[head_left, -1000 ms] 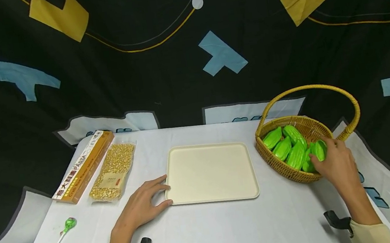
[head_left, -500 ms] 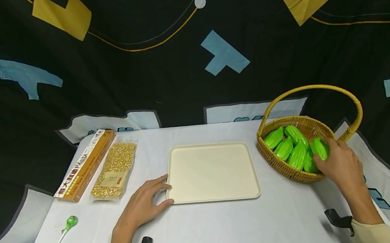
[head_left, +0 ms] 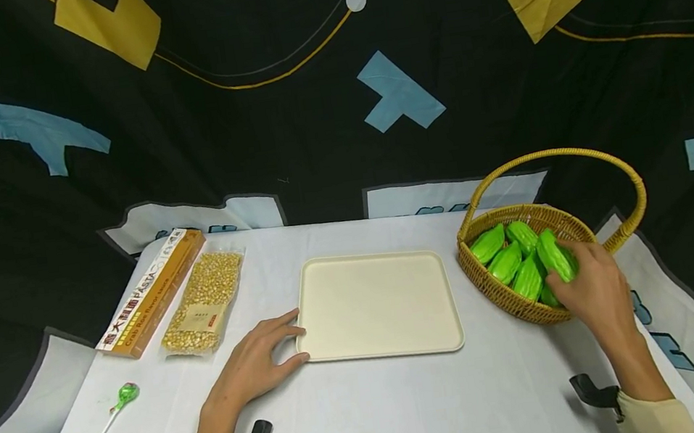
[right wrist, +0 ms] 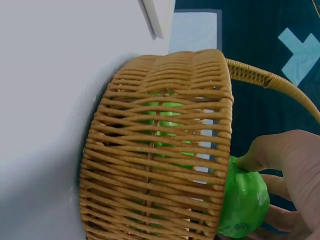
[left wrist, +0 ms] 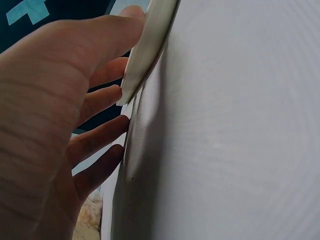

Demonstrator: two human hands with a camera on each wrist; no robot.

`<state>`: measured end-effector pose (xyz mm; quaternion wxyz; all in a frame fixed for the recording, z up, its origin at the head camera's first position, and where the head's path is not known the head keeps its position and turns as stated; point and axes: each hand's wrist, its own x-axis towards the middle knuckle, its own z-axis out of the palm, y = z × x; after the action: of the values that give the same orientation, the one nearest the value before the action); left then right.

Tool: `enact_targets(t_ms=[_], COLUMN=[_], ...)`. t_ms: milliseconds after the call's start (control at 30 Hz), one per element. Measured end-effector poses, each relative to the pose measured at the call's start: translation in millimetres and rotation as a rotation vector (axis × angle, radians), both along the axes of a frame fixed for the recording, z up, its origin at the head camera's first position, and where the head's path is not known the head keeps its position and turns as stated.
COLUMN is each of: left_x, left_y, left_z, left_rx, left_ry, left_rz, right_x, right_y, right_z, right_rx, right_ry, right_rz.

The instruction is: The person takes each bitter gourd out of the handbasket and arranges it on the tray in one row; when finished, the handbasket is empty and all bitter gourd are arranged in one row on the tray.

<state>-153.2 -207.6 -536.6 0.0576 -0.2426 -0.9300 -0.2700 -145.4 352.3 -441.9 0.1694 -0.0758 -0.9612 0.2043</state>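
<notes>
At the right in the head view, my right hand (head_left: 593, 286) pinches a ridged, bright green vegetable (head_left: 556, 255) between thumb and fingers. It is lifted slightly over several similar green vegetables (head_left: 506, 263) in a wicker basket (head_left: 517, 311) with a tall hooped handle. From the right wrist, the held vegetable (right wrist: 243, 197) shows its blunt end beside the basket's rim, and part of the hand is cut off. My left hand (head_left: 254, 360) lies with spread fingers, its thumb and fingertips touching the left edge of a cream rectangular tray (head_left: 375, 308) with nothing on it.
To the left stand a long pasta box (head_left: 149, 294) and a clear bag of corn kernels (head_left: 203, 305). Nearer the front lies a green-wrapped lollipop (head_left: 125, 394). A white cloth (head_left: 412, 413) covers the table, with a black patterned curtain (head_left: 285, 144) behind it.
My right hand has drawn the held vegetable up and slightly left over the others in the basket; it now stands more upright. My left hand has stayed at the tray's edge.
</notes>
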Motion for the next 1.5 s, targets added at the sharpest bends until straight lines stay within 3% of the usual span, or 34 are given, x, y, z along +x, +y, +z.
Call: enact_targets(t_ms=[800, 1367, 1500], left_x=[0.7, 0.5, 0.2], left_y=[1, -1, -1], left_z=[0.8, -0.3, 0.2], left_rx=[0.008, 0.022, 0.023], left_ry=[-0.012, 0.022, 0.024], left_rz=[0.002, -0.019, -0.022], right_x=[8.0, 19.4, 19.9], right_y=[-25, -47, -55], right_z=[5.5, 8.3, 9.3], right_rx=[-0.051, -0.075, -0.092], right_ry=[0.098, 0.300, 0.300], right_rz=[0.001, 0.092, 0.113])
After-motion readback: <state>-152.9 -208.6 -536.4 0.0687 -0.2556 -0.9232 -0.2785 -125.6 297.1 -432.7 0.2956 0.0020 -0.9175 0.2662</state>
